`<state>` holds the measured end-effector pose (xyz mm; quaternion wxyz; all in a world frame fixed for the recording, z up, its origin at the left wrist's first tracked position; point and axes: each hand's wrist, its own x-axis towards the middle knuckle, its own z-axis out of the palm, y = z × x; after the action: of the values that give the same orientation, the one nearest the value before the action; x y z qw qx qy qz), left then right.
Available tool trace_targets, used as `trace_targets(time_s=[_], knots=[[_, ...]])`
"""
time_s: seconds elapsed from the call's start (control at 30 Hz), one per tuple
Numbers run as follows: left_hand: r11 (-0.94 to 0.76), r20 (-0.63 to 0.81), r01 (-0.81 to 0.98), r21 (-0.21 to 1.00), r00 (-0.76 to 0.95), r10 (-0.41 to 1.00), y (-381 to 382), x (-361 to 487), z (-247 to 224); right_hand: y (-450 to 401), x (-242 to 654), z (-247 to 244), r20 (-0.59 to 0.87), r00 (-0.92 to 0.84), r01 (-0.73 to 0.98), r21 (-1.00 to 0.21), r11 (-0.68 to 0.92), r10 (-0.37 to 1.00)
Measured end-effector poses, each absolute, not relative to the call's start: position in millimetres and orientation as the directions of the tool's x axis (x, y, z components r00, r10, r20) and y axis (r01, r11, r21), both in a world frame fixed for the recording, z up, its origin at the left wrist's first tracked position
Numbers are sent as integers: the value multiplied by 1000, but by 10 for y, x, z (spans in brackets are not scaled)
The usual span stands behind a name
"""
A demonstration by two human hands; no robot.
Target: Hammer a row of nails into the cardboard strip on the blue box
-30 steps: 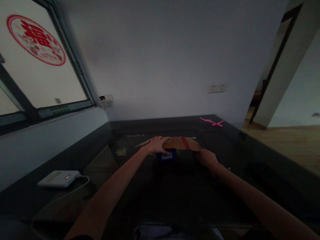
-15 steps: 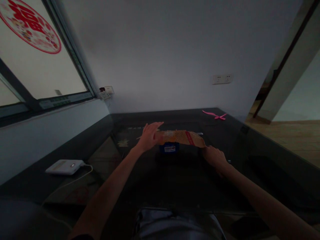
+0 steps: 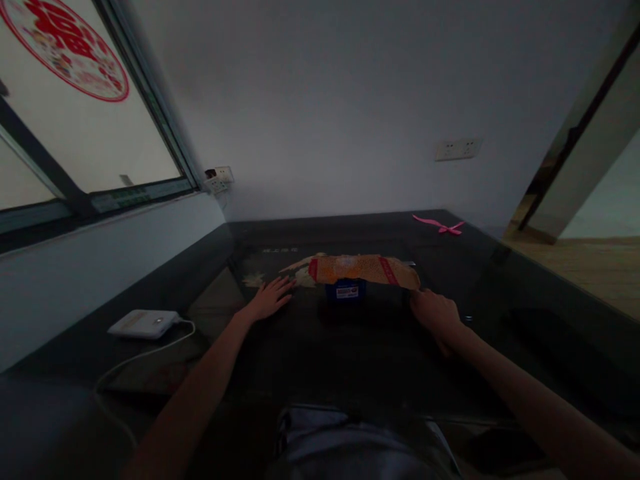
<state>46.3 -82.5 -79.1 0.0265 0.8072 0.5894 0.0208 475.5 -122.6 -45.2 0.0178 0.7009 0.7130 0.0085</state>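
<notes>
A long tan, speckled strip with red bands [image 3: 367,268] rests across the top of a small blue box [image 3: 346,291] with a white label. Its right end bends down to my right hand [image 3: 435,313], whose fingers are closed at that end; the fingertips are partly hidden. My left hand [image 3: 270,299] lies palm down on the dark table to the left of the box, fingers stretched out, holding nothing. The strip's left end tapers to a point beyond that hand, apart from it.
The glossy dark table [image 3: 300,367] meets the wall at the back. A white power bank [image 3: 144,324] with a white cable [image 3: 145,360] lies at the left. A pink ribbon-like thing [image 3: 443,225] lies at the back right. A dark flat object [image 3: 555,347] is at the right.
My left hand has come off the strip's left part and moved left and down onto the table. My right hand stays at the right end. The view has shifted slightly.
</notes>
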Motion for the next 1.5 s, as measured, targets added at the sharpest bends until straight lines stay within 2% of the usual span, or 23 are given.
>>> trace_targets(time_s=[0.13, 0.47, 0.67, 0.9, 1.27, 1.5], knots=[[-360, -38, 933, 31, 361, 932, -836, 504, -792, -1241, 4747, -431, -23, -26, 999, 41, 27, 999], [-573, -14, 820, 14, 573, 820, -1056, 929, -789, -1212, 4768, -462, -23, -10, 1000, 17, 11, 1000], [-601, -28, 799, 24, 601, 799, -1260, 1078, -734, -1214, 4781, -471, -4, -24, 1000, 15, 24, 1000], [-648, -70, 758, 67, 652, 755, -1509, 1167, -649, -1209, 4771, -467, -20, -14, 1000, 19, 14, 1000], [-848, -49, 502, 171, 864, 501, -1693, 1875, -544, -1221, 4764, -460, -21, -9, 1000, 25, 10, 1000], [-832, -3, 522, 185, 847, 531, -1627, 2088, -528, -1222, 4769, -448, -21, -17, 1000, 15, 17, 1000]])
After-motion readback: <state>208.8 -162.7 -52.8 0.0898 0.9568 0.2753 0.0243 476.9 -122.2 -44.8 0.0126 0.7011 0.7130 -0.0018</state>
